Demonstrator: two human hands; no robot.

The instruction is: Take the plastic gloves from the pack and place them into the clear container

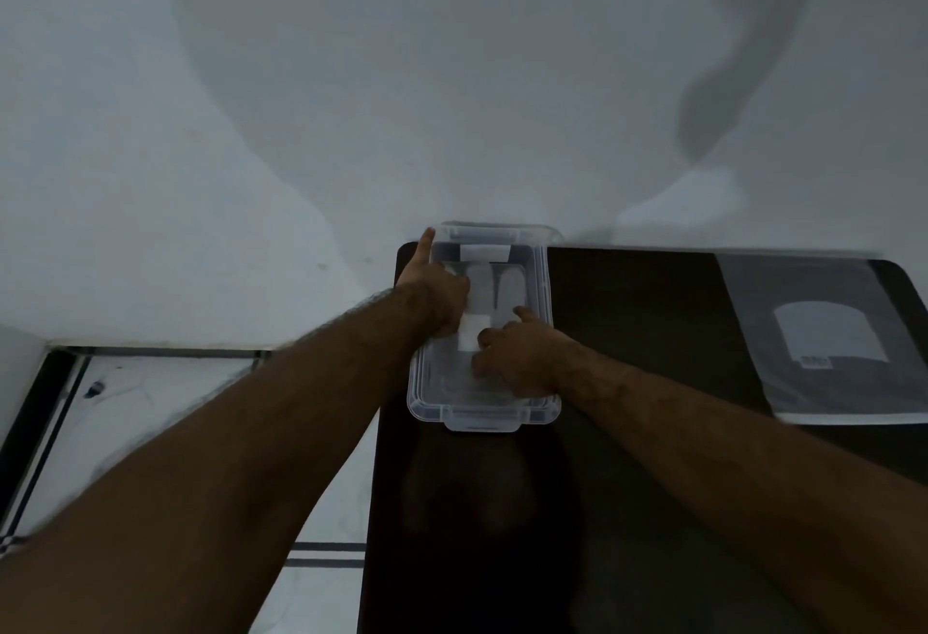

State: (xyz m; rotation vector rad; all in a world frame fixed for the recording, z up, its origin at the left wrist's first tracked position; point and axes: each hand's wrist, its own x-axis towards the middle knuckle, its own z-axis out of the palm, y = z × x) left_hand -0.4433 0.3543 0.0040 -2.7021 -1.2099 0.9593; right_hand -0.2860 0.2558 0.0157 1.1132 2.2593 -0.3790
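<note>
1. We see a dark table (627, 332) set against a pale wall (301, 81), and on its far left corner stands the clear container (545, 282), a shallow rectangular tub with a rim and small tabs at its near and far ends.
2. Our left hand (437, 297) reaches into the far left part of the container; its thumb points up along the far left corner of the rim, while the other fingers curl down inside, pressing on the thin, pale plastic gloves (484, 292).
3. Whether those left fingers pinch the gloves or merely press them flat, we cannot tell; the film is too faint and the hand hides the contact.
4. Our right hand (517, 357) lies in the near right part of the container, knuckles up, fingers bent and resting on the gloves, with the thumb stretched toward the far side along the right wall. It looks pressed down rather than closed around anything.
5. The gloves lie inside the container, between and under both hands, with a white rectangular patch showing between them.
6. The pack (828, 332), a flat translucent bag with a lighter panel and a small label, lies on the far right of the table, well apart from the container and from both hands.
7. To the left of the table we see a light tiled floor (150, 407) with dark lines.
</note>
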